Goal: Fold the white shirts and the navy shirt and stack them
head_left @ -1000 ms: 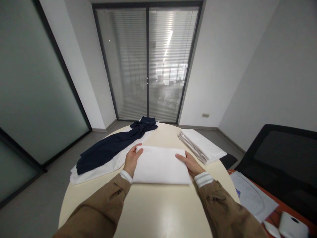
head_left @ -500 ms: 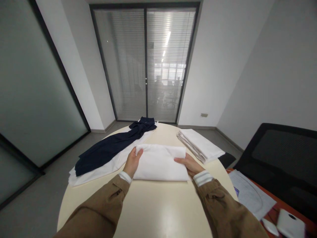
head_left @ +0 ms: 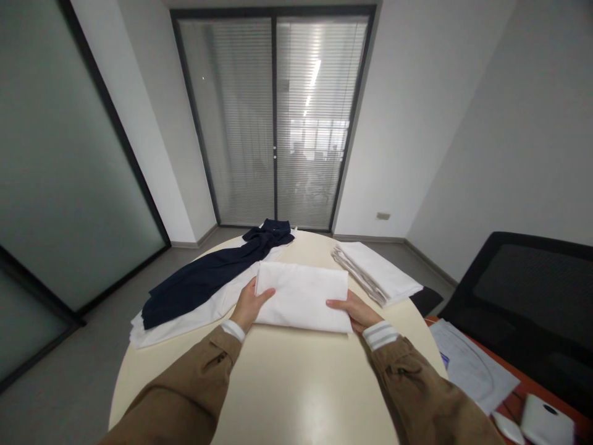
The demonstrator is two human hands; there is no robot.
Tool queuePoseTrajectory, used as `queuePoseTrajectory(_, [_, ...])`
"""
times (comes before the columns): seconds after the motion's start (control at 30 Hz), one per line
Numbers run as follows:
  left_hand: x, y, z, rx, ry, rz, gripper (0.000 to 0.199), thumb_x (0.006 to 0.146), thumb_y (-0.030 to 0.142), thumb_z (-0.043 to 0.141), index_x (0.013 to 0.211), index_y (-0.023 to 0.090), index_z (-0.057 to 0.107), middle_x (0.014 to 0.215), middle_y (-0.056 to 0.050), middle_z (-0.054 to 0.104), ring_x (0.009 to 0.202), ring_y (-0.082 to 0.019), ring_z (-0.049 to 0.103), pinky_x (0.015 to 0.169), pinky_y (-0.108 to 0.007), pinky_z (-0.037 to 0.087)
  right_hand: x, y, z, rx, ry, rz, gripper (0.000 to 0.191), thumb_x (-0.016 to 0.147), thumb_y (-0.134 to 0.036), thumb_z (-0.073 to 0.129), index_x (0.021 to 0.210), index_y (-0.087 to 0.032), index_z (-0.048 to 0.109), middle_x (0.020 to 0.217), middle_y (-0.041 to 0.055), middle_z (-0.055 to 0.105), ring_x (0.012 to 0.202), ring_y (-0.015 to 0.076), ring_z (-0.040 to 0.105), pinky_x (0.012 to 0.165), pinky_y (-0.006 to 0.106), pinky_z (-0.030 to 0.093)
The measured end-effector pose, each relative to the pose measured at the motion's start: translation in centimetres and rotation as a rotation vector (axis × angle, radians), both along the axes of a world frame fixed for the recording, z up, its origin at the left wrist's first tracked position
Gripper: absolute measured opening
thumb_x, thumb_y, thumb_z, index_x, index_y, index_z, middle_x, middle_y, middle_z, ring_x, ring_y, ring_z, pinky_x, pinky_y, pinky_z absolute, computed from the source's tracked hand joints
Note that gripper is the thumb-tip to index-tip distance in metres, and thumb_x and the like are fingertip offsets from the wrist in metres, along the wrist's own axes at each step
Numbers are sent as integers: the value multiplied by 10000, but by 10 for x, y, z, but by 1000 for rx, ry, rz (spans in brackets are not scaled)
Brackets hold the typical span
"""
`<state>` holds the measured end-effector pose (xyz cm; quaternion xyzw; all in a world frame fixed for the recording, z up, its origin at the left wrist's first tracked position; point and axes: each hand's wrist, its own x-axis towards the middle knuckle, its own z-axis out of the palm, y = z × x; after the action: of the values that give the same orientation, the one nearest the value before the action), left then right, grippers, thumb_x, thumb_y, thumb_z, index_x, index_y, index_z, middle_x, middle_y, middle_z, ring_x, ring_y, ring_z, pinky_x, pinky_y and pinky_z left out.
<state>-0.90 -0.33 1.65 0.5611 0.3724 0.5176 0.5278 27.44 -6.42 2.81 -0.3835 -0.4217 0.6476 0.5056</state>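
A folded white cloth (head_left: 301,296) is held between my two hands over the middle of the table. My left hand (head_left: 251,303) grips its left edge, thumb on top and the fingers hidden behind it. On the opposite side, my right hand (head_left: 357,309) has the right edge pinched, with the thumb lying across the upper face. The cloth looks flat and smooth, folded into a rough rectangle. Whether its underside touches the table I cannot tell.
Dark navy garments (head_left: 208,275) lie over white ones (head_left: 185,327) on the table's left. A stack of folded white cloth (head_left: 377,272) sits at the back right. Beyond the round table (head_left: 296,383) stand a black chair (head_left: 532,296) and an orange surface bearing papers (head_left: 477,364).
The cloth's left side has been raised and straightened, and its near edge now tilts down to the right. My left thumb has shifted slightly right; my right hand has barely moved.
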Motion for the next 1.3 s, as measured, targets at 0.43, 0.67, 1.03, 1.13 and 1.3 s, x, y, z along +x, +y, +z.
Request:
queuePoseTrajectory(0.43, [-9, -5, 7, 222, 665, 177, 386, 1029, 453, 260, 1138, 230, 556, 894, -65, 713, 831, -236, 685, 780, -336, 474, 21, 8, 17, 169, -265, -327, 536, 663, -352, 826, 1142, -217, 627, 1119, 66, 737, 1017, 293, 693, 957, 458, 533])
queuePoseTrajectory(0.67, [-7, -4, -12, 403, 689, 12, 351, 984, 408, 400, 1166, 175, 590, 1122, -125, 675, 1096, -249, 607, 996, -400, 443, 47, 12, 55, 249, -220, -536, 542, 675, -336, 819, 1166, -210, 626, 1105, 67, 743, 987, 271, 708, 880, 401, 585])
queuePoseTrajectory(1.03, [-9, -6, -15, 513, 769, -31, 247, 926, 294, 495, 1098, 172, 625, 1122, -117, 662, 1102, -262, 577, 1024, -468, 451, 89, 39, 83, 350, 4, -992, 474, 722, -176, 718, 1182, -206, 608, 1157, 64, 713, 1052, 238, 686, 852, 351, 611])
queuePoseTrajectory(1.13, [-9, -6, -13, 516, 775, -33, 239, 928, 284, 493, 1101, 178, 620, 1125, -114, 658, 1112, -260, 572, 1028, -468, 451, 103, 43, 71, 292, 98, -1043, 430, 732, -135, 692, 1147, -202, 603, 1099, 52, 716, 1007, 221, 696, 789, 334, 632])
queuePoseTrajectory(1.3, [-9, -5, -14, 521, 789, -29, 239, 927, 274, 496, 1110, 174, 614, 1133, -114, 651, 1120, -254, 571, 1034, -457, 448, 124, 47, 45, -48, 134, -1144, 218, 749, -65, 682, 908, -168, 575, 820, 22, 681, 747, 176, 699, 645, 270, 634])
